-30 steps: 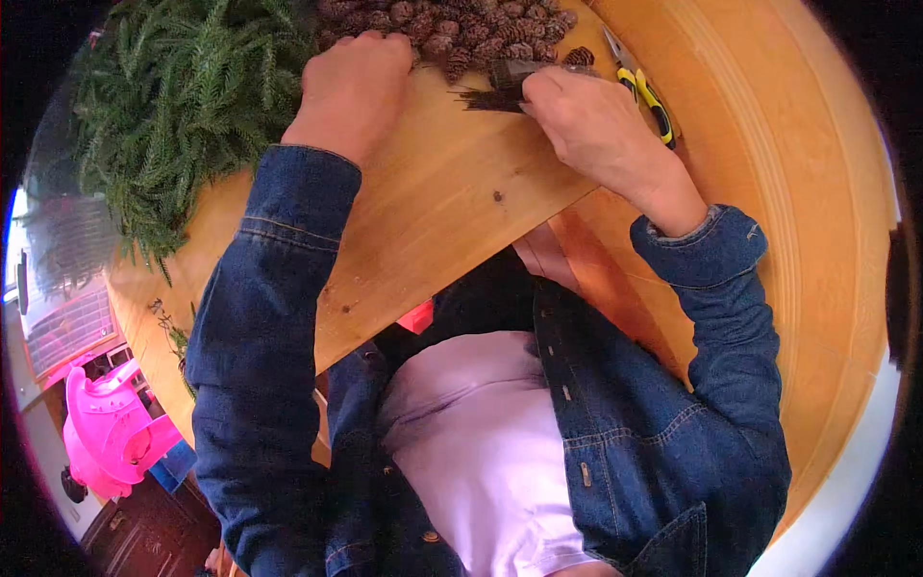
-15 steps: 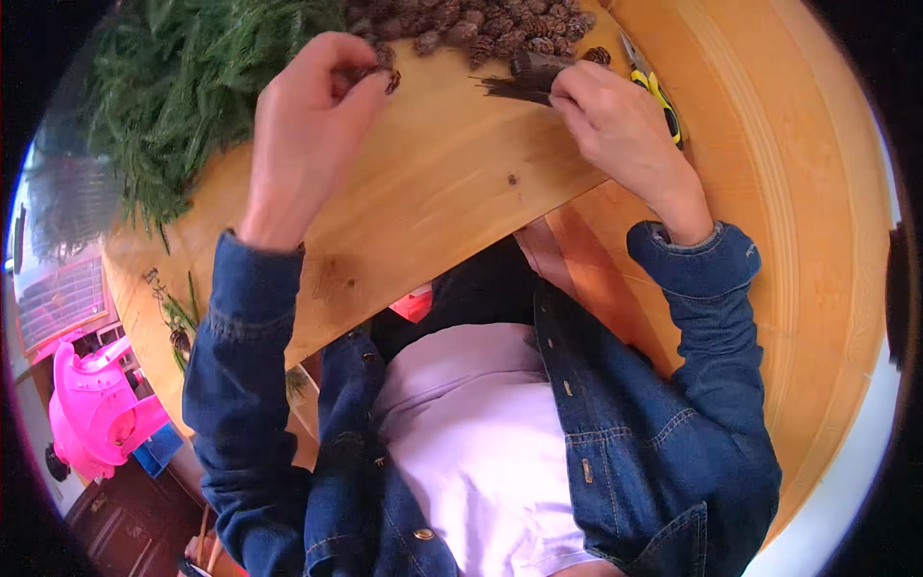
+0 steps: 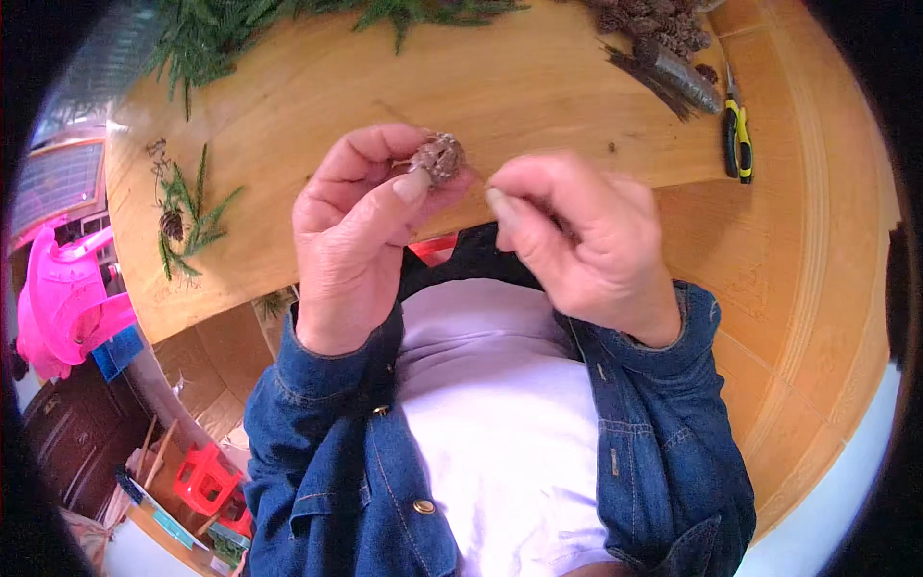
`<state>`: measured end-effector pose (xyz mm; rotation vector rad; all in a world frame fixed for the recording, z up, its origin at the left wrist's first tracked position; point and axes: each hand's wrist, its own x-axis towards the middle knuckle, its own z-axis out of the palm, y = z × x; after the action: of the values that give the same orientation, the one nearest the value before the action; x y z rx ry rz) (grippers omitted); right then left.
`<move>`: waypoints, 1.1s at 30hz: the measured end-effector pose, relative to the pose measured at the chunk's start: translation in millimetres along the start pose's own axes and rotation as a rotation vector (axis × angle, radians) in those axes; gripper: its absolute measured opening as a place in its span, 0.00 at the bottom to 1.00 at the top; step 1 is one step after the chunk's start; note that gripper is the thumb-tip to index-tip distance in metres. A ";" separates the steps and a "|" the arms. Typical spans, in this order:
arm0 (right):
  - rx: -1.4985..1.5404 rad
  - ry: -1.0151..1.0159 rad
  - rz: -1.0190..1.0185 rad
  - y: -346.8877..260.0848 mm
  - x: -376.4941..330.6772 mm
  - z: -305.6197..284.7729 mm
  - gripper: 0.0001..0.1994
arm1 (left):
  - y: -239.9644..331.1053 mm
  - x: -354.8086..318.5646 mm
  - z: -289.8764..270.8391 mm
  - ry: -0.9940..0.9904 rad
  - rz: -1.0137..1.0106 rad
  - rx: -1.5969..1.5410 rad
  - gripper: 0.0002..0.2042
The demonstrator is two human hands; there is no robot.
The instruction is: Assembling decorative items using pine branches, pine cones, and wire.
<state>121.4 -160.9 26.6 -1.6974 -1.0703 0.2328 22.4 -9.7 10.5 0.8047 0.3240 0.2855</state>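
My left hand (image 3: 351,231) holds a small brown pine cone (image 3: 439,158) between thumb and fingers, above the near edge of the wooden table (image 3: 538,106). Close to its right, my right hand (image 3: 586,240) is closed in a pinch, thumb against forefinger. A thin brown wire seems to run from that pinch toward the cone; its full length is hard to make out. At the far right lies a bundle of thin dark wires (image 3: 646,81), partly in a clear wrapping, beside a heap of pine cones (image 3: 663,24).
Pliers (image 3: 737,135) with yellow and black handles lie at the table's right end. Green fir branches (image 3: 216,43) cover the far left. A sprig with a cone (image 3: 183,216) rests near the left edge. A pink plastic chair (image 3: 67,298) and a red stool (image 3: 207,478) stand left.
Both hands have come back toward my body and closer together, the left with the pine cone, the right away from the wire bundle. The view has shifted, showing more of the near side.
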 end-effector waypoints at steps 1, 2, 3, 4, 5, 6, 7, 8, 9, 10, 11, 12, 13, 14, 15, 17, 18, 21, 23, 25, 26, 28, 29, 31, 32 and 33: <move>-0.015 -0.008 -0.081 0.6 0.4 5.9 0.05 | -1.0 -1.6 -1.1 0.006 0.000 -0.007 0.13; -0.016 -0.016 -0.078 0.3 0.8 9.7 0.05 | -1.6 -3.1 -2.3 0.007 0.014 -0.001 0.13; -0.020 -0.019 -0.092 -0.2 1.1 13.0 0.05 | -1.9 -4.3 -3.4 0.008 0.028 0.005 0.14; -0.024 -0.022 -0.107 -0.8 1.4 15.6 0.05 | -2.2 -5.5 -4.2 0.008 0.042 0.012 0.14; -0.028 -0.025 -0.122 -1.5 1.7 17.3 0.05 | -2.5 -6.5 -4.4 0.012 0.042 0.006 0.14; -0.029 -0.031 -0.120 -1.8 1.7 18.3 0.05 | -3.7 -7.4 -4.7 0.027 0.071 0.016 0.14; -0.044 -0.033 -0.104 -2.3 1.8 18.5 0.05 | -4.8 -8.3 -5.0 0.043 0.100 0.027 0.14; -0.057 -0.035 -0.089 -2.8 1.9 18.6 0.05 | -5.6 -9.0 -5.6 0.059 0.129 0.038 0.14; -0.071 -0.036 -0.074 -3.0 1.9 18.9 0.05 | -6.4 -9.5 -6.6 0.063 0.128 0.033 0.14; -0.071 -0.042 -0.072 -3.1 1.6 19.5 0.05 | -7.3 -9.9 -7.6 0.068 0.145 0.042 0.14; -0.065 -0.037 -0.059 -3.4 1.3 19.6 0.05 | -7.8 -10.1 -8.2 0.073 0.161 0.053 0.14; -0.059 -0.033 -0.047 -3.5 1.1 19.9 0.05 | -8.2 -10.6 -8.9 0.078 0.178 0.064 0.14; -0.052 -0.029 -0.033 -3.5 1.0 20.2 0.05 | -8.2 -11.2 -9.9 0.082 0.177 0.062 0.14; -0.050 -0.032 -0.032 -3.2 0.9 20.8 0.05 | -7.9 -12.1 -11.2 0.081 0.172 0.100 0.14; -0.046 -0.030 -0.030 -2.8 0.7 21.4 0.05 | -7.6 -13.1 -12.5 0.080 0.167 0.138 0.14; -0.041 -0.020 -0.025 -1.5 0.1 22.4 0.05 | -8.8 -13.1 -13.7 0.078 0.158 0.176 0.14; -0.040 -0.021 -0.023 -1.5 -0.1 22.8 0.05 | -9.8 -13.0 -13.7 0.091 0.184 0.212 0.14; -0.008 -0.031 0.045 -2.7 0.1 23.2 0.05 | -12.7 -12.9 -13.3 0.117 0.232 0.288 0.13; -0.011 -0.033 0.043 -3.0 0.9 23.1 0.05 | -14.3 -13.2 -13.0 0.126 0.267 0.328 0.13; -0.020 -0.038 0.035 -2.9 1.1 23.4 0.04 | -16.4 -13.1 -12.8 0.130 0.281 0.350 0.13; -0.019 -0.037 0.038 -2.7 0.4 23.8 0.04 | -17.9 -12.7 -12.6 0.139 0.309 0.389 0.13; 0.004 -0.017 0.065 -2.1 -1.3 24.9 0.04 | -20.2 -12.2 -12.1 0.157 0.365 0.467 0.13; 0.015 -0.007 0.078 -2.0 -2.0 25.2 0.04 | -20.6 -12.4 -11.8 0.156 0.362 0.468 0.13; 0.023 -0.003 0.074 -1.5 -2.5 25.5 0.04 | -21.6 -12.9 -11.4 0.145 0.361 0.465 0.13; 0.030 0.000 0.068 -1.1 -2.7 25.7 0.04 | -22.2 -13.2 -11.4 0.140 0.360 0.464 0.13; 0.037 0.003 0.062 -0.6 -3.0 25.9 0.04 | -22.6 -13.5 -11.6 0.141 0.358 0.465 0.13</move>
<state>103.4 -145.8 15.3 -1.6983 -1.0066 0.2879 8.4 -22.1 -11.4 1.3078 0.3840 0.6182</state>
